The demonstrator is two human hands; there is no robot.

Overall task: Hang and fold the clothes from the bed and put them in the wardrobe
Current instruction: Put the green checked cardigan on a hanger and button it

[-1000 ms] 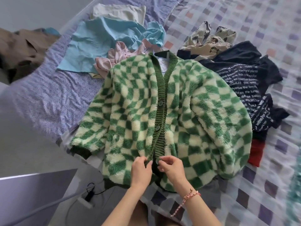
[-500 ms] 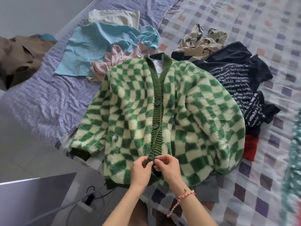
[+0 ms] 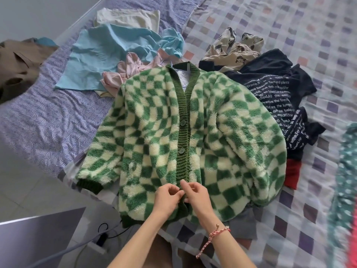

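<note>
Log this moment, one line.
step: buttoning cardigan | left hand: pinching placket | right hand: pinching placket | cardigan: flat on bed, two buttons done

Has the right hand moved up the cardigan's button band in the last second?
No. The right hand stays at the bottom of the button band on the cardigan, just as far below the lower visible button.

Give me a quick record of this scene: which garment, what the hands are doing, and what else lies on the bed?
Garment: checked cardigan, flat and front up on the bed
Hands: left hand and right hand pinch the button band near the hem
Buttons: two buttons show above the hands, band closed there
Also on bed: blue garment, pink garment, black printed shirt
</note>
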